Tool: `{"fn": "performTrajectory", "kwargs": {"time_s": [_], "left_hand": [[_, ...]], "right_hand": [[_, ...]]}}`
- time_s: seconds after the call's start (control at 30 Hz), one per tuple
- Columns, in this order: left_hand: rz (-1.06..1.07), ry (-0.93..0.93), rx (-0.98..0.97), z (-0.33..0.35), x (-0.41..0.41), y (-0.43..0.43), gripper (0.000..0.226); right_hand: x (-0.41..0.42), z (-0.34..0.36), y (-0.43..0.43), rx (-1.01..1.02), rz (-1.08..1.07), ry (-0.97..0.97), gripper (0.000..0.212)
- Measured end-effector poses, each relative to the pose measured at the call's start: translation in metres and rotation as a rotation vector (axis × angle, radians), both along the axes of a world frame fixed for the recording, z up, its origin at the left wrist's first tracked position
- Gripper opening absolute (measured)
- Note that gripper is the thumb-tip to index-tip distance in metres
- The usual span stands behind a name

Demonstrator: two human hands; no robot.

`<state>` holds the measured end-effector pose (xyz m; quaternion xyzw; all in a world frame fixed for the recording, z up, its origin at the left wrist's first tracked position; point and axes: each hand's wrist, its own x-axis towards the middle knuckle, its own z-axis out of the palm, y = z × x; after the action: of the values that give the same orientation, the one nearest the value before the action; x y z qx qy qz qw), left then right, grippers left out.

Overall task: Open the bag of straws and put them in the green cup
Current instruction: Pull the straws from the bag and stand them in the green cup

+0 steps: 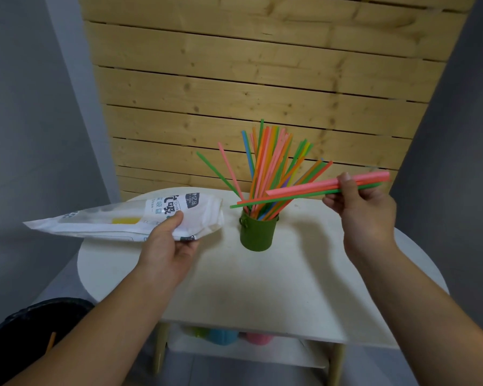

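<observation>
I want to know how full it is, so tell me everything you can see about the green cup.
The green cup is a small olive, metal-looking cylinder with a little handle on its left side. It stands upright on the white table, near the back edge. It is packed with colourful straws that fan out above its rim. Neither hand touches it; the straws held in the right hand cross just above its mouth.

We see a dark olive-green cup (258,232) at centre frame, filled with straws (271,165) in orange, green, blue, pink and yellow. The bag (123,218) at left is white with black print and a yellow patch. The table (262,288) is off-white; the slatted wall (262,79) behind is pale knotty pine.
</observation>
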<state>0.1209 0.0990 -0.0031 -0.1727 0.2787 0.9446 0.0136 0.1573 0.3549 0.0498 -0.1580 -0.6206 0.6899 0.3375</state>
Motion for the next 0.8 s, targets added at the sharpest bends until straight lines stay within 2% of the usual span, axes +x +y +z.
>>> {"fn": "performTrajectory", "kwargs": {"time_s": [0.2,0.37,0.57,0.7,0.8], "left_hand": [[-0.028,-0.007,-0.021,-0.001,0.000,0.007,0.037],[-0.040,-0.019,-0.054,0.000,0.001,0.009,0.025],[-0.053,-0.006,-0.080,0.001,0.004,0.006,0.017],[-0.047,0.003,-0.070,0.001,0.005,0.003,0.020],[-0.050,0.015,-0.084,0.000,0.005,0.002,0.021]], "right_hand": [[0.003,0.007,0.008,0.262,-0.126,-0.033,0.026],[-0.002,0.006,0.002,0.441,-0.074,-0.051,0.025],[-0.016,-0.004,-0.011,0.476,0.066,-0.071,0.016],[-0.026,-0.014,-0.019,0.497,0.092,-0.135,0.026],[-0.033,-0.018,-0.022,0.491,0.121,-0.173,0.020]]}}
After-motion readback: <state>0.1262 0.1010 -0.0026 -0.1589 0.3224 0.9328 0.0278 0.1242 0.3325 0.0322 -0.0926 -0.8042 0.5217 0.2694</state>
